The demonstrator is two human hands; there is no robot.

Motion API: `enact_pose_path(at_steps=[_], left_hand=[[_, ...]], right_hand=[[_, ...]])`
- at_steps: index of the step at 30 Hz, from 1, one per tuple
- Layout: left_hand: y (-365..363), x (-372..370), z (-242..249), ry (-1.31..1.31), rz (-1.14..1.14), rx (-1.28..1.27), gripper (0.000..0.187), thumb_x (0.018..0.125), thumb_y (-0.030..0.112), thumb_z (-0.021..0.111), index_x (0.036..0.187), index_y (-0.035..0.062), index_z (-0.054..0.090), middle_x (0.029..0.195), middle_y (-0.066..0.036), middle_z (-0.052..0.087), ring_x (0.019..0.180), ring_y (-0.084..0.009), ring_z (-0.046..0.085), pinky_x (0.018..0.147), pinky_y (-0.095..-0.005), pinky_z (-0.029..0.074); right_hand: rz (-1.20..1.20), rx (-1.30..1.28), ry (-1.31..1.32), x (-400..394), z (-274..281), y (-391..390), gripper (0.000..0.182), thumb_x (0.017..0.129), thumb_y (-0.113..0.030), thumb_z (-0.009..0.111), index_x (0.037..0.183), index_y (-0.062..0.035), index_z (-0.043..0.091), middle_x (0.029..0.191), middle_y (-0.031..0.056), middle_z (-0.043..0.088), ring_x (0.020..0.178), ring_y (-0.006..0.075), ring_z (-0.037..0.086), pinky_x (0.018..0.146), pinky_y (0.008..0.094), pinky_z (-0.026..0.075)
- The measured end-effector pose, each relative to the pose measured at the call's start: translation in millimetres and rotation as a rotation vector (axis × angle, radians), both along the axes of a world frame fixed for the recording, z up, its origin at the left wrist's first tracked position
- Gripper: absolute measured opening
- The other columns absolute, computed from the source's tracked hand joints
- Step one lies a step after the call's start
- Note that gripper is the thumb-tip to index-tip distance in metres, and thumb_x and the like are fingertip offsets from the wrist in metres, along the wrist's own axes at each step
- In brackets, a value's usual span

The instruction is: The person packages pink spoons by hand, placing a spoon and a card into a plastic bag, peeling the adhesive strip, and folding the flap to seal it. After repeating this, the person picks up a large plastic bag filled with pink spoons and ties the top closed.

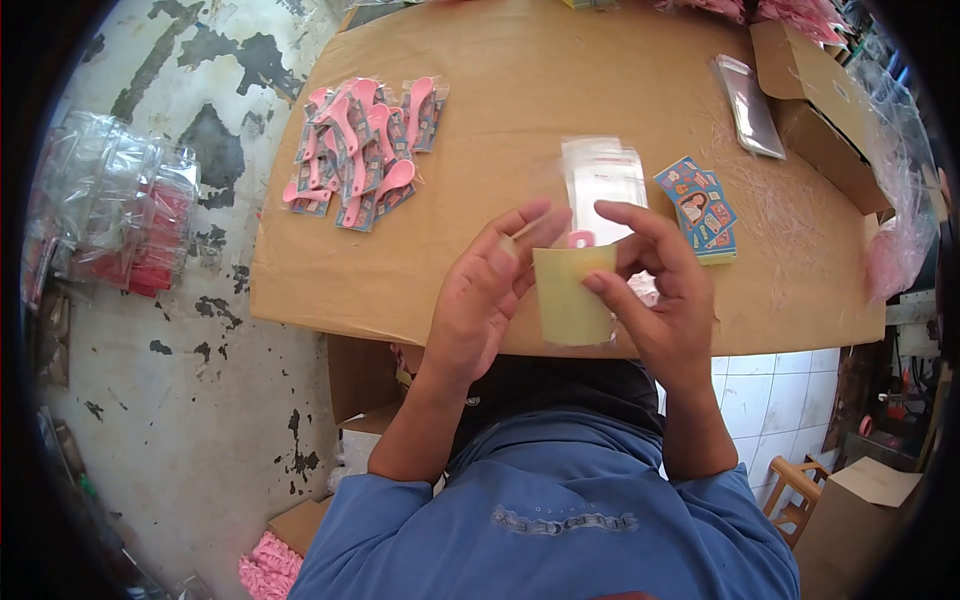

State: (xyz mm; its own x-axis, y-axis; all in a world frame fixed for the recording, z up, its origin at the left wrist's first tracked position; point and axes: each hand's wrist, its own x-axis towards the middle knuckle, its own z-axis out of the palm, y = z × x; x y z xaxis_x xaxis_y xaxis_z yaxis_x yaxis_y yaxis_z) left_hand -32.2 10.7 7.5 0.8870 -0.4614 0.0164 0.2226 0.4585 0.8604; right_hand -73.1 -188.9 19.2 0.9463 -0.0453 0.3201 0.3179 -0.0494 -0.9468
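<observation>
My left hand (490, 295) and my right hand (660, 290) together hold a small clear bag with a yellowish card (570, 300) inside it, just above the near edge of the cardboard-covered table (330, 290). A pink plastic piece (581, 239) pokes out at the top of the bag, between my fingertips. Right behind my hands lies a stack of empty clear bags (602, 178). A small stack of printed cards (700, 210) sits to the right of it.
A pile of packed pink items in clear bags (360, 150) lies at the table's left. An open cardboard box (820, 110) and a clear sleeve stack (750, 105) are at the far right. Bundles of bagged goods (120, 210) lie on the floor at left.
</observation>
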Motion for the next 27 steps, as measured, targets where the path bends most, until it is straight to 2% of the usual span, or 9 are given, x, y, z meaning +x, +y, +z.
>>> enact_pose_path(at_steps=[2, 5, 6, 9, 10, 14, 19, 22, 27], left_hand=[[-2.8, -3.7, 2.5, -0.077, -0.007, 0.104, 0.06, 0.109, 0.026, 0.059, 0.157, -0.0044, 0.038, 0.148, -0.028, 0.057, 0.134, -0.0265, 0.061, 0.11, -0.0377, 0.051], [-6.4, -6.5, 3.1, -0.057, 0.064, 0.195, 0.054, 0.107, 0.014, 0.063, 0.153, -0.0053, 0.044, 0.132, -0.025, 0.07, 0.121, -0.0225, 0.069, 0.102, -0.0321, 0.055], [-5.7, -7.5, 4.0, -0.026, 0.091, 0.196, 0.053, 0.107, 0.012, 0.064, 0.153, -0.0053, 0.044, 0.128, -0.026, 0.071, 0.117, -0.0228, 0.071, 0.1, -0.0317, 0.057], [-6.5, -13.3, 10.2, -0.038, 0.144, 0.255, 0.055, 0.106, 0.009, 0.065, 0.155, -0.0043, 0.043, 0.12, -0.025, 0.075, 0.11, -0.0212, 0.074, 0.095, -0.0288, 0.059], [-7.5, -15.3, 11.9, -0.062, 0.155, 0.282, 0.057, 0.105, 0.008, 0.065, 0.156, -0.0038, 0.042, 0.118, -0.024, 0.076, 0.108, -0.0203, 0.075, 0.093, -0.0276, 0.059], [-11.9, -24.7, 10.0, -0.203, 0.193, 0.372, 0.059, 0.105, 0.009, 0.066, 0.159, 0.0006, 0.042, 0.112, -0.018, 0.079, 0.093, -0.0067, 0.071, 0.075, -0.0191, 0.053], [-3.7, -28.4, 7.3, -0.41, 0.19, 0.68, 0.065, 0.101, 0.003, 0.07, 0.16, 0.0013, 0.043, 0.1, -0.007, 0.079, 0.069, 0.0048, 0.054, 0.056, -0.0143, 0.036], [-3.6, -29.5, 6.8, -0.448, 0.222, 0.674, 0.064, 0.099, 0.003, 0.071, 0.159, 0.0026, 0.047, 0.096, -0.004, 0.078, 0.063, 0.0058, 0.045, 0.052, -0.0164, 0.026], [-3.8, -29.4, 8.6, -0.523, 0.149, 0.726, 0.065, 0.1, 0.004, 0.071, 0.16, 0.0023, 0.045, 0.096, -0.006, 0.079, 0.068, 0.0039, 0.051, 0.056, -0.0163, 0.032]], right_hand=[[0.076, 0.092, 0.186, -2.2, -0.7, 3.6, 0.058, 0.095, -0.005, 0.077, 0.147, -0.0022, 0.051, 0.089, 0.0055, 0.074, 0.082, 0.007, 0.066, 0.073, 0.0236, 0.05], [0.056, 0.098, 0.206, -5.0, -6.4, 13.2, 0.058, 0.096, -0.006, 0.077, 0.147, -0.0027, 0.05, 0.084, 0.0036, 0.071, 0.081, 0.0066, 0.066, 0.071, 0.0228, 0.049], [0.011, 0.215, 0.258, -5.8, -7.1, 16.4, 0.055, 0.095, -0.005, 0.077, 0.144, -0.0037, 0.053, 0.084, 0.0032, 0.07, 0.078, 0.0079, 0.066, 0.07, 0.0238, 0.05], [-0.3, -0.204, -0.114, 1.8, -14.9, 11.9, 0.049, 0.093, -0.003, 0.078, 0.138, -0.0044, 0.059, 0.091, 0.0064, 0.07, 0.079, 0.0124, 0.067, 0.069, 0.0262, 0.052], [-0.36, -0.3, -0.212, 3.3, -12.5, 10.4, 0.041, 0.088, -0.001, 0.079, 0.127, -0.0056, 0.069, 0.105, 0.0098, 0.07, 0.088, 0.02, 0.067, 0.072, 0.0313, 0.053], [-0.409, -0.57, -0.456, 17.2, -0.6, 13.5, 0.031, 0.081, -0.002, 0.081, 0.111, -0.007, 0.076, 0.122, 0.0098, 0.067, 0.107, 0.0302, 0.061, 0.086, 0.0409, 0.053], [-0.438, -0.656, -0.53, 25.9, -3.4, 23.1, 0.026, 0.081, -0.003, 0.081, 0.107, -0.0064, 0.077, 0.123, 0.0089, 0.069, 0.105, 0.0304, 0.061, 0.087, 0.0414, 0.053], [-0.45, -0.645, -0.55, 27.0, -4.9, 26.3, 0.024, 0.081, -0.002, 0.08, 0.105, -0.0058, 0.076, 0.12, 0.0081, 0.07, 0.104, 0.0303, 0.062, 0.086, 0.0416, 0.053], [-0.411, -0.587, -0.532, 30.1, -2.1, 18.3, 0.02, 0.08, 0.003, 0.076, 0.099, -0.0037, 0.072, 0.116, 0.0096, 0.071, 0.104, 0.0312, 0.064, 0.087, 0.0413, 0.053]])
